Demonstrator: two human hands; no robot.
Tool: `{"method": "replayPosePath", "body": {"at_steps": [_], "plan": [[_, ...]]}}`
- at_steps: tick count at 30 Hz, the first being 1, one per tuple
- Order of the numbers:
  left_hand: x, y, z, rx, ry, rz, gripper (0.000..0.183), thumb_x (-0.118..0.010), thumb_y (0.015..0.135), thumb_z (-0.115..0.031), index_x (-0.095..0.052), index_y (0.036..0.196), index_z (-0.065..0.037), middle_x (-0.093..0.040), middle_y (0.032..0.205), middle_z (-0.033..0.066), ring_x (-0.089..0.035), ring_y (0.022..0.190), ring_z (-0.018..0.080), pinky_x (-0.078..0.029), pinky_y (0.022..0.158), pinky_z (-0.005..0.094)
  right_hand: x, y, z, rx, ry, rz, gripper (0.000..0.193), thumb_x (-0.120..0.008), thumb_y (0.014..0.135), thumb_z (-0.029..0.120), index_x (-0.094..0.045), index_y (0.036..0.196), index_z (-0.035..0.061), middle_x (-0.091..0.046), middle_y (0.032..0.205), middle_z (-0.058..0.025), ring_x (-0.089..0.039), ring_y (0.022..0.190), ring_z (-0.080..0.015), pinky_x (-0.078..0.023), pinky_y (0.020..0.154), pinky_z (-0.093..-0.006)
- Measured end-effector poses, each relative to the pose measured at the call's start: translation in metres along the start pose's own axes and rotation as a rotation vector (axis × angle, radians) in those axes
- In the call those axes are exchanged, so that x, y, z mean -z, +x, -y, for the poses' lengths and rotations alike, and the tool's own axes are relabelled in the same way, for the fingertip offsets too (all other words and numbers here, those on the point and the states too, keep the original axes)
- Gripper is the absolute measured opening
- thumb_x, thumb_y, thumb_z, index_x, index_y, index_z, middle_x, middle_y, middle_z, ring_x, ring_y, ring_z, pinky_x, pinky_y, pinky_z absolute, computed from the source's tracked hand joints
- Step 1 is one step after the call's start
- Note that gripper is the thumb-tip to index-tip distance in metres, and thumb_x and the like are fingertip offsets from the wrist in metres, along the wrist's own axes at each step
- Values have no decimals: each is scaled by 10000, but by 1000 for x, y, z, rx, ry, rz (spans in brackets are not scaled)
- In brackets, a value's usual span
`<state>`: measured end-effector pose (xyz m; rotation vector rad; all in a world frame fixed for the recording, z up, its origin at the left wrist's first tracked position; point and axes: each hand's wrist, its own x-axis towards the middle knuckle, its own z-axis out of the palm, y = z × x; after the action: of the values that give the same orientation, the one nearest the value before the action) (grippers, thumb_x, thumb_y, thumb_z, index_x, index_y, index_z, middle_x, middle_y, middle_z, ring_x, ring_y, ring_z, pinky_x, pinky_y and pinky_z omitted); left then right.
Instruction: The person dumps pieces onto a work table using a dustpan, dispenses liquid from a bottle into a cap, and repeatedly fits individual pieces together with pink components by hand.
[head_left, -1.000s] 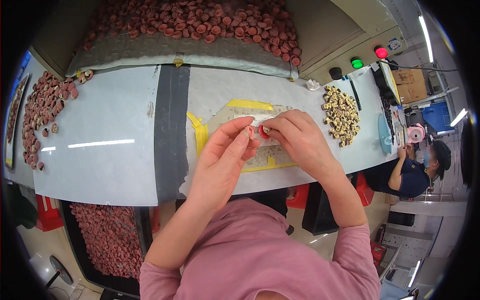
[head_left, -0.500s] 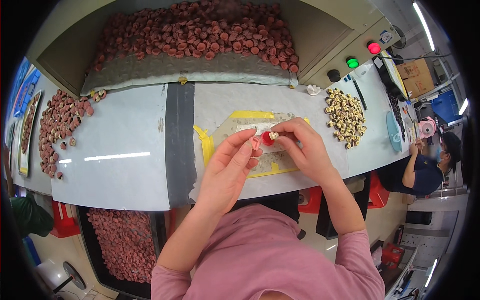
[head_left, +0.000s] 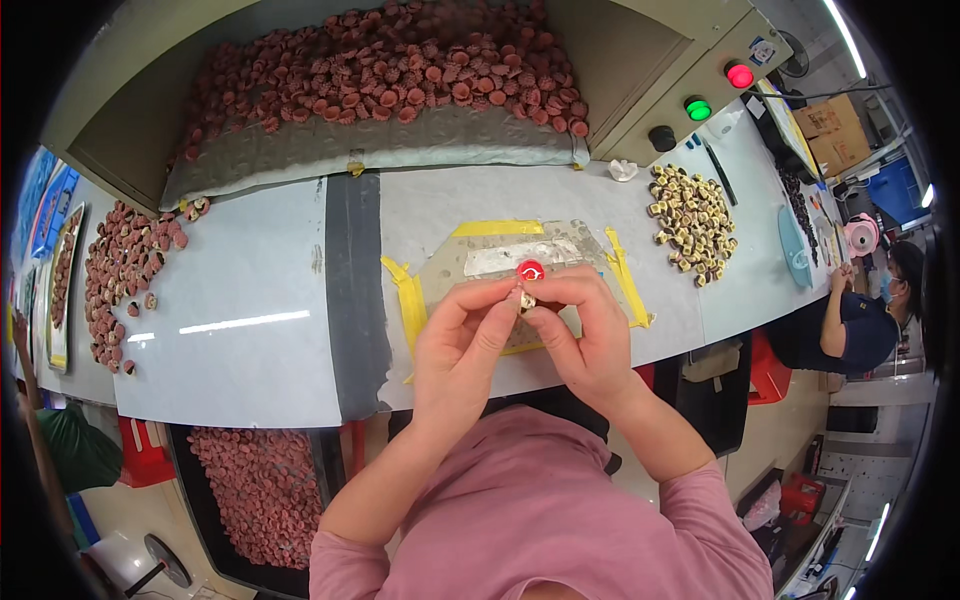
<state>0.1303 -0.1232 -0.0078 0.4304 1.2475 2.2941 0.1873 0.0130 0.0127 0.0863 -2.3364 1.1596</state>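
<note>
Over a taped board [head_left: 440,262], my left hand [head_left: 462,338] and my right hand [head_left: 588,335] meet fingertip to fingertip, both closed. Pinched between them is a small cream-and-dark piece [head_left: 527,301]. The pink cup-shaped piece in my left fingers is mostly covered by the fingertips, so I cannot tell how far the two fit together. Just beyond my fingertips stands a round red cap or pot [head_left: 530,270] with a pale curved mark on top.
Pink cups [head_left: 430,70] heap inside the machine opening at the back. Small cream-and-dark pieces [head_left: 690,225] lie to the right, assembled-looking pink pieces [head_left: 125,255] to the left. A black crate [head_left: 320,470] of pink pieces stands below the table. A co-worker [head_left: 860,315] sits far right.
My hands have come together and moved slightly toward me, bringing the cream-and-dark piece from my right fingers to the pink cup in my left. The red round item is now uncovered.
</note>
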Motion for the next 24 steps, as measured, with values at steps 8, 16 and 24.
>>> {"method": "replayPosePath", "body": {"at_steps": [8, 16, 24], "plan": [[1, 0, -6, 171, -68, 131, 468, -514, 972, -105, -326, 1397, -48, -594, 1113, 89, -563, 1031, 134, -452, 916, 276, 21, 12, 1, 46, 42, 186, 286, -776, 735, 127, -629, 973, 69, -583, 995, -68, -551, 924, -235, -462, 851, -342], [-18, 7, -23, 326, 179, 296, 564, -540, 954, -112, -250, 1434, -49, -554, 1088, 80, -556, 958, 112, -458, 860, 262, 44, -1, -6, 88, 27, 231, 191, -748, 764, 182, -649, 904, 99, -585, 937, -25, -540, 912, -236, -435, 878, -367], [-42, -2, -5, 557, -118, 241, 462, -490, 994, -225, -339, 1402, -69, -544, 1127, 56, -545, 981, 103, -485, 833, 266, 75, -28, -7, -141, 253, 266, 288, -656, 817, 50, -602, 1099, 52, -591, 1057, -64, -573, 983, -203, -463, 856, -323]]}}
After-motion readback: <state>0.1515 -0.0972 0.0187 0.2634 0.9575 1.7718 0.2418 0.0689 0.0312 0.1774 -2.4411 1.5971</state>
